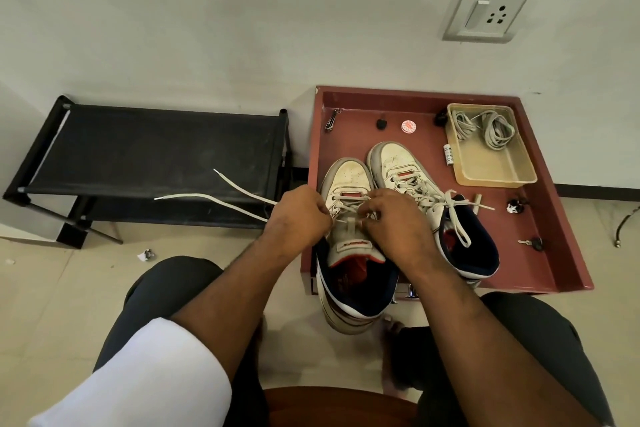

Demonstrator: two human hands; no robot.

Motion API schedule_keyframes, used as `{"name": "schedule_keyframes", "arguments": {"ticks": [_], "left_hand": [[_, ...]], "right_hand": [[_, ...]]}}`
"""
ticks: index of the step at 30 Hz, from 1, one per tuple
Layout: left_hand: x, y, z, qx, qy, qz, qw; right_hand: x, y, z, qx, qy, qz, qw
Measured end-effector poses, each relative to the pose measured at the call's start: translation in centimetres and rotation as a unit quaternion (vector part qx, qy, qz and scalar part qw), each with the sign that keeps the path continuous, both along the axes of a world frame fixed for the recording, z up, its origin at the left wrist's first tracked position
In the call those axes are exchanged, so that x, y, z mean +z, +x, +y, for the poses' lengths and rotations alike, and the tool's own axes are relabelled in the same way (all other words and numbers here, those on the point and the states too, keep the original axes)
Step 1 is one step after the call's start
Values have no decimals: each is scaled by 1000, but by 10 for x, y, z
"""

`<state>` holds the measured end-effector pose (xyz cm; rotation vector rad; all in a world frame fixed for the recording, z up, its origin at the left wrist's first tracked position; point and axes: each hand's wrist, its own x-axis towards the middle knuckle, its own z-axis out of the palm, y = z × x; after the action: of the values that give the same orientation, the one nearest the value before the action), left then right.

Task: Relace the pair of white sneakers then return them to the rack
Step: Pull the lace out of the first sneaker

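Now left grip (300,215) pinches lace (221,198); right grip (391,218) apparently pinching sneaker (349,184) lacing.

A clear plastic tub (493,163) of coiled cord (485,126) sits far right in a red-brown tray (568,253); a wall socket (490,12) hangs above.

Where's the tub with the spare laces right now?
In the head view the clear plastic tub sits in the far right corner of the red tray, right of the tied sneaker, with coiled laces inside and a small white tube beside its left wall.
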<state>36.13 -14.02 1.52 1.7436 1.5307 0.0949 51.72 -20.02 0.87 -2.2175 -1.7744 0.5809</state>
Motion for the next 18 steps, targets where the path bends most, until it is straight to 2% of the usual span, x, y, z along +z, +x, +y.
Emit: {"name": "schedule_keyframes", "arguments": {"ticks": [2,4,6,8,9,11,14,16,18], "left_hand": [[-1,-2,1,10,-9,-12,1000],[-1,-4,3,18,-21,-23,999],[-1,-5,4,16,-27,-26,999],[0,-5,5,11,-26,-21,999],[0,-5,6,10,-24,-20,999],[-1,-5,6,12,-22,-24,999],[-3,-5,5,14,-29,-36,999],[-3,-6,5,14,-31,-39,999],[-3,-6,5,17,-30,-39,999]], "right_hand": [[3,-1,0,20,-14,-47,999],[3,-1,0,26,6,-57,998],[4,7,-1,-46,53,9,997],[7,14,-1,-138,67,94,984],[8,15,-1,-153,59,114,980],[12,9,0,-109,31,106,988],[13,0,2,5,-25,-14,1000],[13,-2,5,37,-27,-73,996],[13,-1,7,35,-15,-65,997]]}}
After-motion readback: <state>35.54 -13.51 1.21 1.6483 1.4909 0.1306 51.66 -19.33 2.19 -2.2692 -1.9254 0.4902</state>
